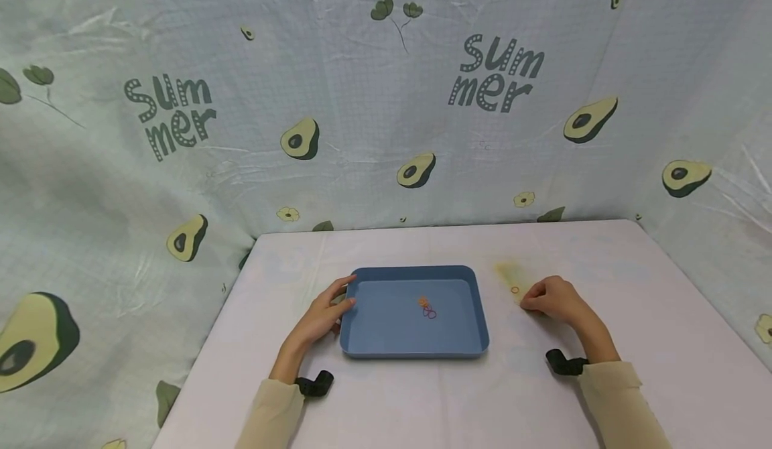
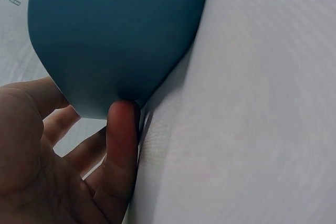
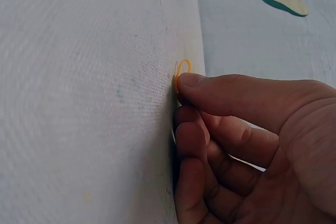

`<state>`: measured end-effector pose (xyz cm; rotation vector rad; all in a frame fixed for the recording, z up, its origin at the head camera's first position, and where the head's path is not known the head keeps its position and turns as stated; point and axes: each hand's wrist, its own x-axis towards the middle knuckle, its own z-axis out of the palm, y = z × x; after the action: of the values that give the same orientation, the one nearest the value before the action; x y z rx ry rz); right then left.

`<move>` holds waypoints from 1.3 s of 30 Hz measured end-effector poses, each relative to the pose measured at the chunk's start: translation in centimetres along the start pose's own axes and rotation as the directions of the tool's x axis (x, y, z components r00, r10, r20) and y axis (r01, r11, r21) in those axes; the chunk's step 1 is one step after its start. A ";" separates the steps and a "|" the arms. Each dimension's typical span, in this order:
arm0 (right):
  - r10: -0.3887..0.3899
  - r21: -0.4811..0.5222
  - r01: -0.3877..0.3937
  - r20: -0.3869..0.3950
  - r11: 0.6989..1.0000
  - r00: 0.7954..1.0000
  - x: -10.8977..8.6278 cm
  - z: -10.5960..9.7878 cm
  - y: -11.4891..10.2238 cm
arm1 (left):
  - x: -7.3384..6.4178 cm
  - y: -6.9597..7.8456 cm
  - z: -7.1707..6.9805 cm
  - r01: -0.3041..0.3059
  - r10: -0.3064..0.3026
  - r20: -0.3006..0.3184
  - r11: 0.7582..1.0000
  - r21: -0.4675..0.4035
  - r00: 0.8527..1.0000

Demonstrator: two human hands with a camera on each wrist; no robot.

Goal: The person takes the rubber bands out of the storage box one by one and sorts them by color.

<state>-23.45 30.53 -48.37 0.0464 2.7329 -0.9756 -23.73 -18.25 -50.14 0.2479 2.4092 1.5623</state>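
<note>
A blue rectangular tray [image 1: 386, 338] lies on the table with a few small orange and purple-red rubber bands [image 1: 427, 311] near its middle. My left hand [image 1: 322, 315] grips the tray's left side. One fingertip presses the outer wall in the left wrist view, where the hand [image 2: 58, 166] reaches around the tray [image 2: 121, 40]. To the right of the tray, my right hand [image 1: 557, 299] is low at the tabletop. In the right wrist view its thumb and forefinger pinch a small orange rubber band [image 3: 184, 66], whose loop sticks out beyond the fingertips.
The pale table [image 1: 506, 395] carries a yellowish-green stain [image 1: 511, 273] near the right hand. A hanging cloth [image 1: 356, 100] printed with avocados and lettering stands behind the table and along its sides. Each wrist wears a black strap-on device [image 1: 563, 362].
</note>
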 end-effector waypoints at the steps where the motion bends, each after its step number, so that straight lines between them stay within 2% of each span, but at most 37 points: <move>1: 0.000 -0.003 0.000 -0.001 1.000 1.000 0.0 0.0 0.0 | 0.0 0.0 0.0 0.000 0.000 0.001 1.000 -0.001 1.000; 10: 0.032 0.000 -0.032 0.006 0.999 0.999 0.1 -0.1 -0.1 | 0.0 0.0 -0.1 -0.003 0.003 -0.003 1.000 0.004 1.000; 19: 0.019 -0.003 -0.019 -0.002 1.000 1.000 0.1 -0.1 0.0 | 0.1 -0.3 0.0 0.018 -0.018 -0.013 1.000 -0.005 1.000; 32: 0.013 0.021 -0.013 -0.012 1.000 1.000 0.0 -0.3 0.1 | 0.2 -0.4 -0.1 0.001 -0.001 -0.001 1.000 0.014 1.000; 39: 0.020 0.036 -0.020 -0.019 0.999 1.000 -0.1 -0.3 -0.1 | 0.3 -0.3 0.1 0.013 -0.013 -0.024 1.000 -0.004 1.000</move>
<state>-23.47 30.69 -48.06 0.0900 2.7276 -1.0234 -23.99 -18.24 -50.49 0.2132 2.4210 1.5726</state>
